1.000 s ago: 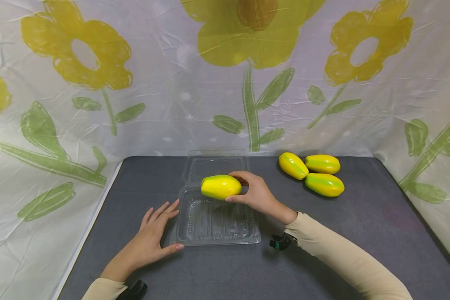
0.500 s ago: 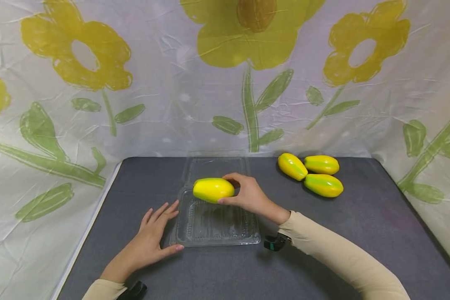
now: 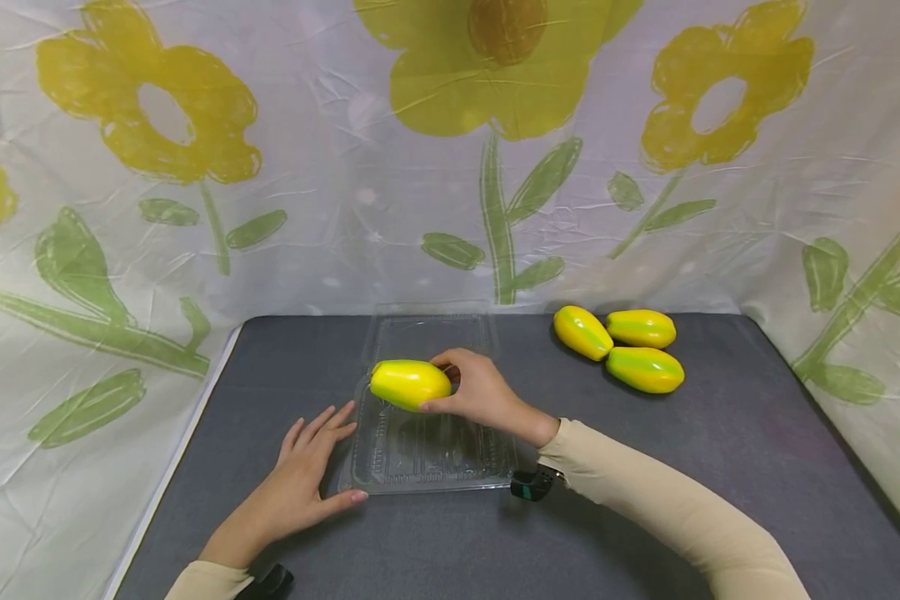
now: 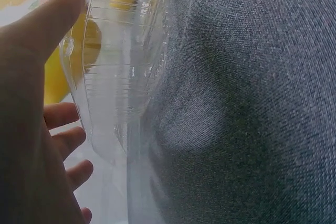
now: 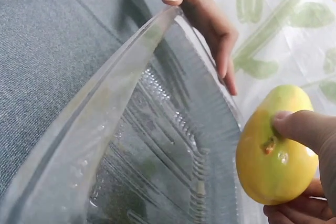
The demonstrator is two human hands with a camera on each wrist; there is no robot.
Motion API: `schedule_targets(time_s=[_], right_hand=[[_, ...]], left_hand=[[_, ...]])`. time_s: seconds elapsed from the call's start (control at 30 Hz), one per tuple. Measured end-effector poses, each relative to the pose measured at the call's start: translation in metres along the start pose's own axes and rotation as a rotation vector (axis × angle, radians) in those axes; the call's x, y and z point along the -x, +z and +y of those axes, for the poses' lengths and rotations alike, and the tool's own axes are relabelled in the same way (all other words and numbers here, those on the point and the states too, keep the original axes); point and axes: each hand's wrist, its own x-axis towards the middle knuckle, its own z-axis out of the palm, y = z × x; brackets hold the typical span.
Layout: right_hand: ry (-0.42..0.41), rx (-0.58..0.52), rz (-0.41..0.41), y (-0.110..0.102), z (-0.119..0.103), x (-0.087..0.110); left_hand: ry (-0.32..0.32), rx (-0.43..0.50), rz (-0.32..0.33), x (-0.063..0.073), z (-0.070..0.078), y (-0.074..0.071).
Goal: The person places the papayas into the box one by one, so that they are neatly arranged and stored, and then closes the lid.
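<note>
Over the far left part of a clear plastic clamshell container (image 3: 435, 467), a glossy yellow-green papaya (image 3: 407, 384) hung in the right hand (image 3: 483, 393), its long axis running roughly left to right, the left end slightly farther from the person. One blunt end pointed left; the other, with a brown stem scar visible in the right wrist view, faced the palm. The right hand pinched this end between thumb and fingers, and its underside showed no clear contact with the container. Below, the container's ribbed base lay open nearest the person, its raised rim (image 3: 442, 487) running around it, while the hinged lid (image 3: 431, 333) was spread flat behind, partly hidden by fruit and hand. At the left side, the left hand (image 3: 303, 462) held nothing in its grasp: its fingers were extended and spread, the thumb touching the near left corner of the rim. Well to the right, three more papayas (image 3: 618, 346) lay clustered on the dark grey cloth (image 3: 690, 467), the leftmost slanting, the other two roughly sideways. A flower-printed curtain (image 3: 330, 167) rose behind the table.
</note>
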Motion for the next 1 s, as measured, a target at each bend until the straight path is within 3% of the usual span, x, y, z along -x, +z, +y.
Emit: schedule_targets(time_s=[0.3, 1.0], right_hand=[[0.010, 0.017, -0.031, 0.016, 0.001, -0.006], [-0.037, 0.146, 0.042, 0.042, 0.008, -0.003]], left_hand=[[-0.010, -0.016, 0.000, 0.001, 0.000, 0.000], [-0.002, -0.014, 0.025, 0.002, 0.002, 0.003]])
